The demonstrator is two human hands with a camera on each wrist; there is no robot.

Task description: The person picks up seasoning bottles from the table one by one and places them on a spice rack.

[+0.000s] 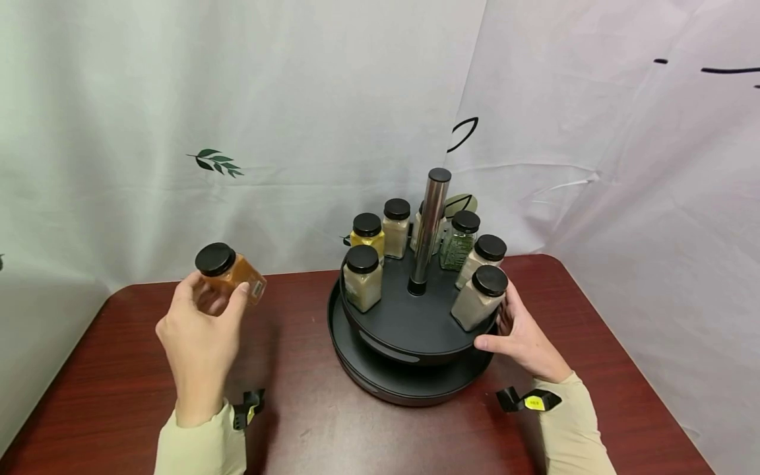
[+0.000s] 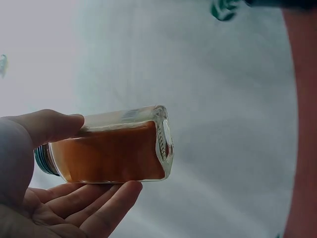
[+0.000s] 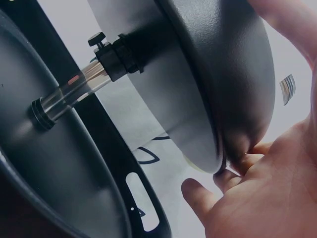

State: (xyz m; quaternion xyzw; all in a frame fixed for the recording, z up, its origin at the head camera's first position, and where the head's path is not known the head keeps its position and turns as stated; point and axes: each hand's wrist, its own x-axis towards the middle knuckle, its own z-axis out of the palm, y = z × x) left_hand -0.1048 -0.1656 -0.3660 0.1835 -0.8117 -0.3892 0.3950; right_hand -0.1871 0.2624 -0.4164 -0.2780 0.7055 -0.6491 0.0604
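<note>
My left hand (image 1: 202, 336) holds up a square glass spice jar (image 1: 233, 274) between thumb and fingers, left of a black two-tier turntable. The jar has a black lid and orange-brown powder; it is tilted, nearly lying sideways in the left wrist view. My right hand (image 1: 527, 338) grips the right rim of the upper tray (image 1: 404, 323), thumb at the front. In the right wrist view its fingertips touch that tray's side wall (image 3: 240, 64). Several lidded jars stand around the upper tray, including a pale one (image 1: 477, 305) beside my right hand.
Below lies the wider lower tray (image 1: 392, 382), joined by a metal post with a black clamp knob (image 3: 96, 38). A metal pole (image 1: 430, 231) rises from the upper tray's middle. The turntable stands on a reddish-brown table (image 1: 297, 369) before a pale curtain (image 1: 297, 132).
</note>
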